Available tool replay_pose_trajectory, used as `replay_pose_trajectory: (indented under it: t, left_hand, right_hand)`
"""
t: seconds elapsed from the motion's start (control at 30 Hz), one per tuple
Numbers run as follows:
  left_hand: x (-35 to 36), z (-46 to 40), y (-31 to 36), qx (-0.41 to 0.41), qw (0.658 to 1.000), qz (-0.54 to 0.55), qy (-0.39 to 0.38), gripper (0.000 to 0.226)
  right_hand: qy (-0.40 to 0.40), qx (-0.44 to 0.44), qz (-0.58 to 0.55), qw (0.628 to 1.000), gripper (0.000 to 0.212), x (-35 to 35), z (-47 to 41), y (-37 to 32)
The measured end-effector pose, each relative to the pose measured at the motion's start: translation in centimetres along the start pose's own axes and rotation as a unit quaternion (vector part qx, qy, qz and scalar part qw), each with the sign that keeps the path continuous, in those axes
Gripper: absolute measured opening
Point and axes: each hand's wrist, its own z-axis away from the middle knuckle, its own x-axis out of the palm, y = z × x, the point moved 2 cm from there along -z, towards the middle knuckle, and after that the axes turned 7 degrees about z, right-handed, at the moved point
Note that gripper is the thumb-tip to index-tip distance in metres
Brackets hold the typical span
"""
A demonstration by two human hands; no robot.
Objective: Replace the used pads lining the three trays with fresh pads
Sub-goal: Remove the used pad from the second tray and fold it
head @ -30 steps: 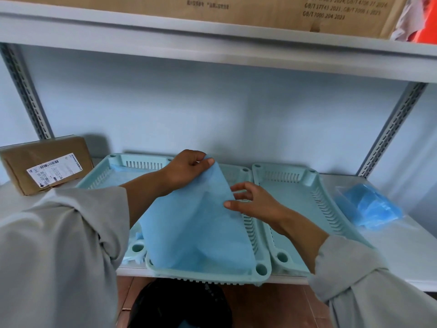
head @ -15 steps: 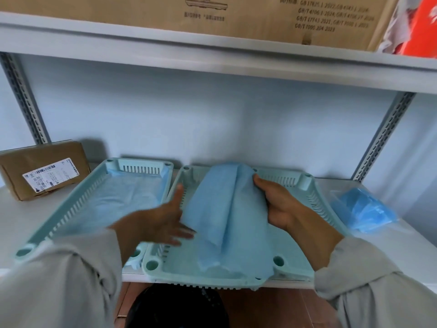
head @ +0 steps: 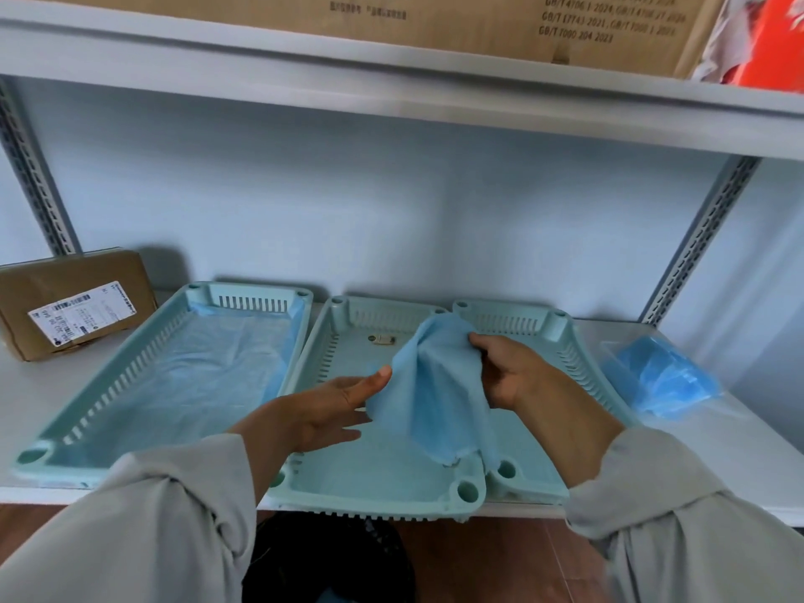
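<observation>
Three pale green slotted trays sit side by side on a white shelf (head: pixel 739 433). The right hand (head: pixel 507 376) has its grip clenched around a bunched blue pad (head: pixel 435 385), lifting it above the middle tray (head: pixel 348 476) so that the lower end drapes down to the tray's front right corner and across the rim it shares with the right tray (head: pixel 578 359). The left hand (head: pixel 335 411) is released, fingers straight, thumb tip touching the pad's left edge; it hovers over the middle tray's bare floor, where a small label shows near the far end. The left tray (head: pixel 56 446) holds a blue pad lying flat (head: pixel 204 376), its edges turned up against the far and right walls. The right tray is largely hidden behind the right hand, forearm and the hanging pad.

Around them: a brown parcel with a shipping label (head: pixel 74 302) at the shelf's left end, just beside the left tray, and a clear bag of folded blue pads (head: pixel 661 376) to the right of the right tray. A cardboard box (head: pixel 435 15) rests on the upper shelf (head: pixel 391 84). Something dark (head: pixel 330 559) sits on the floor below the shelf's edge.
</observation>
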Motion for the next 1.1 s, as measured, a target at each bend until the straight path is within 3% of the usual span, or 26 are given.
replay_pose_trajectory:
  t: [0.2, 0.33, 0.5, 0.57, 0.63, 0.7, 0.8, 0.97, 1.1]
  left_hand:
    - [0.7, -0.3, 0.7, 0.119, 0.967, 0.183, -0.134, 0.095]
    - [0.8, -0.9, 0.7, 0.107, 0.976, 0.188, -0.005, 0.063]
    - [-1.2, -0.8, 1.7, 0.102, 0.956, 0.163, 0.221, 0.051]
    - [-1.4, -0.5, 2.2, 0.084, 0.957, 0.175, 0.216, 0.04]
    - [-0.9, 0.4, 2.6, 0.044, 0.97, 0.198, 0.136, 0.035]
    - [-1.2, 0.6, 2.8, 0.03, 0.981, 0.159, 0.107, 0.035]
    - [-2.1, 0.3, 3.4, 0.041, 0.98, 0.085, 0.174, 0.06]
    - [-2.1, -0.5, 5.6, 0.111, 0.971, 0.045, 0.206, 0.044]
    - [-1.5, -1.2, 10.1, 0.266, 0.942, 0.047, 0.197, 0.041]
  right_hand:
    - [0.002, 0.05, -0.016, 0.999, 0.021, -0.8, 0.1, 0.1]
    - [0.0, 0.047, -0.017, 0.999, 0.021, -1.1, -0.1, 0.5]
    - [0.0, 0.039, -0.046, 0.998, 0.023, -1.8, -0.5, 0.8]
    - [0.003, 0.036, -0.036, 0.999, 0.021, -2.1, -0.8, 1.0]
    - [-0.008, 0.029, -0.011, 0.999, 0.021, -2.3, -0.9, 1.2]
    - [-0.022, 0.022, 0.032, 0.999, 0.021, -2.5, -1.1, 1.4]
    - [-0.012, -0.002, 0.112, 0.994, 0.014, -2.9, -1.3, 1.4]
    - [0.024, -0.062, 0.149, 0.987, 0.008, -2.9, -1.7, -0.1]
    - [0.022, -0.202, 0.088, 0.975, 0.015, -2.3, -1.3, -4.8]
